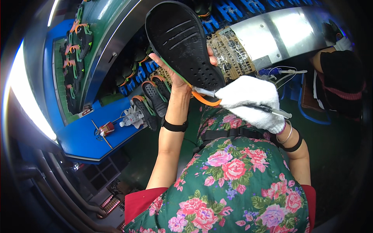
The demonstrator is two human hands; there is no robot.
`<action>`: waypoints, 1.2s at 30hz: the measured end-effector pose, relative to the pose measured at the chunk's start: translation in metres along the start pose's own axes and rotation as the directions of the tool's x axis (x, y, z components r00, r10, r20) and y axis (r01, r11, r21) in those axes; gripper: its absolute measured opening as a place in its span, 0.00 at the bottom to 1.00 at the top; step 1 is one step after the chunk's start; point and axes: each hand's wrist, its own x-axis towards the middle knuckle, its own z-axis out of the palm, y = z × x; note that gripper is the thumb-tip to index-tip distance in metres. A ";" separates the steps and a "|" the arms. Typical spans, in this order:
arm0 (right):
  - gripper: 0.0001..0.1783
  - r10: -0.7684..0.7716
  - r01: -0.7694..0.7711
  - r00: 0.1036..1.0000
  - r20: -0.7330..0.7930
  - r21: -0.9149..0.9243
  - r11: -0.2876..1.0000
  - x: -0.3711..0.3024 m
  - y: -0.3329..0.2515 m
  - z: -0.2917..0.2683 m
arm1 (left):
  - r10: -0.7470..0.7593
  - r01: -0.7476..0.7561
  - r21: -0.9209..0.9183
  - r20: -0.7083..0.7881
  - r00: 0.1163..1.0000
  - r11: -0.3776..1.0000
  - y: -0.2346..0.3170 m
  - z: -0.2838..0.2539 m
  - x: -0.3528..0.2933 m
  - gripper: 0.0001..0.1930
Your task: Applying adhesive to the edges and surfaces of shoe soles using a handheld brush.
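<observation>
My left hand (175,75) is bare and holds a black clog (178,42) up in front of me, its fingers wrapped round the edges. The clog's broad face is turned toward me, with ridged lines on the wide part and small holes at the narrower end. An orange strap (206,100) curves off that lower end. My right hand (250,99), in a white knitted glove, is closed round a slim tool (204,91) with a silvery front end. Its tip reaches the clog's lower edge beside the strap; a thin rod also sticks out past the glove's wrist side.
Several finished-looking clogs (155,95) stand on a blue table (85,136) at the left, near a plastic bottle (132,118). A conveyor with blue racks (229,9) and a metal edge (279,33) runs across the far side. Another person (338,77) is at the right.
</observation>
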 end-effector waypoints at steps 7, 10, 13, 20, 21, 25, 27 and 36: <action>0.10 0.013 -0.013 1.000 -0.020 0.007 1.000 0.000 0.001 -0.001 | 0.051 -0.051 0.014 0.005 0.999 0.999 0.001 -0.001 0.008 0.68; 0.09 0.003 -0.004 1.000 -0.023 -0.036 0.999 -0.001 0.002 -0.002 | 0.070 -0.070 0.045 0.011 0.997 0.996 0.002 -0.001 0.011 0.68; 0.09 -0.023 0.022 1.000 -0.017 -0.049 0.999 -0.001 0.003 -0.004 | 0.067 -0.065 0.076 -0.018 0.998 0.995 0.002 -0.001 0.012 0.68; 0.12 -0.060 0.060 0.998 0.002 -0.070 0.996 0.000 -0.001 -0.004 | 0.054 -0.050 0.122 -0.024 0.998 0.991 0.003 -0.007 0.017 0.68; 0.13 -0.068 0.068 0.998 -0.001 -0.061 0.996 0.000 -0.002 -0.004 | 0.052 -0.050 0.128 -0.011 0.999 0.991 0.004 -0.008 0.017 0.68; 0.11 -0.065 0.064 0.998 -0.021 -0.037 0.997 -0.002 -0.004 -0.002 | 0.005 -0.006 0.066 0.010 1.000 0.998 0.004 -0.013 0.018 0.66; 0.11 -0.023 0.023 0.999 -0.037 -0.013 1.000 -0.003 -0.003 -0.003 | -0.023 0.020 0.090 0.034 0.999 0.996 0.002 -0.015 0.018 0.63; 0.12 -0.033 0.033 0.999 -0.009 -0.009 0.999 -0.009 0.006 -0.010 | -0.022 0.025 0.121 -0.031 0.999 0.992 -0.006 -0.012 0.018 0.64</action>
